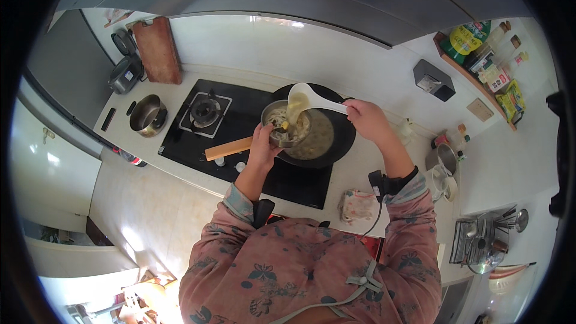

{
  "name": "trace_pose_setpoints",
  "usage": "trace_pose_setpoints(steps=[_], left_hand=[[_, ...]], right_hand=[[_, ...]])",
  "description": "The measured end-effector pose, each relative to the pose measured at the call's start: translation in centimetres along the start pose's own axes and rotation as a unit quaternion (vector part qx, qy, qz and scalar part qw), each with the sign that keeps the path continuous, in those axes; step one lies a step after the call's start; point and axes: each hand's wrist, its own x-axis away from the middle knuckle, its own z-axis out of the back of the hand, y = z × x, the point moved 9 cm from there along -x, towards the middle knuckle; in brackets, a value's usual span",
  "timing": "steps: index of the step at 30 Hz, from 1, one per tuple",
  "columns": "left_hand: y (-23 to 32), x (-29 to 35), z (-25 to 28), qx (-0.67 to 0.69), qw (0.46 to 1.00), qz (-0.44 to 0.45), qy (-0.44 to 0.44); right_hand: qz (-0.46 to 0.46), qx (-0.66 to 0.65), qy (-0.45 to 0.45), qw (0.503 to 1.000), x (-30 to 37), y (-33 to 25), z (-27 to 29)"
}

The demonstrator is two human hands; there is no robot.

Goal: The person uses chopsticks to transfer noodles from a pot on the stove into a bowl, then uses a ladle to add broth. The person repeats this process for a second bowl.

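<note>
My left hand (262, 144) is closed on the rim and side of a metal bowl (276, 104), holding it over the left part of a black wok (344, 138). Inside the bowl are pale strips of food, with a small yellow piece and something dark near my thumb. My right hand (363, 119) grips the handle of a white ladle (312, 99). Its head is tipped above the bowl, and cloudy yellowish liquid runs down from it. More cloudy broth fills the wok, whose wooden handle (229, 148) points to the left under my left hand.
On the black cooktop (183, 139), a second burner (205, 111) sits left of the wok. A metal pot (148, 116) stands farther left. A folded cloth (357, 206) lies on the counter near my right forearm. A shelf (474, 78) with bottles and packets hangs at right.
</note>
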Motion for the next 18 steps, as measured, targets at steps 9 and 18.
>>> trace_pose_setpoints(steps=[9, 18], left_hand=[[-2.4, 0.0, -3.8, -0.018, 0.999, 0.015, -0.024], [-7.5, 1.5, -10.6, 0.034, 0.990, 0.054, -0.126]], right_hand=[[0.056, 0.063, 0.111, 0.990, 4.3, -0.3, 3.8], [-0.234, -0.286, -0.026, 0.929, 9.8, 12.3, 5.9]])
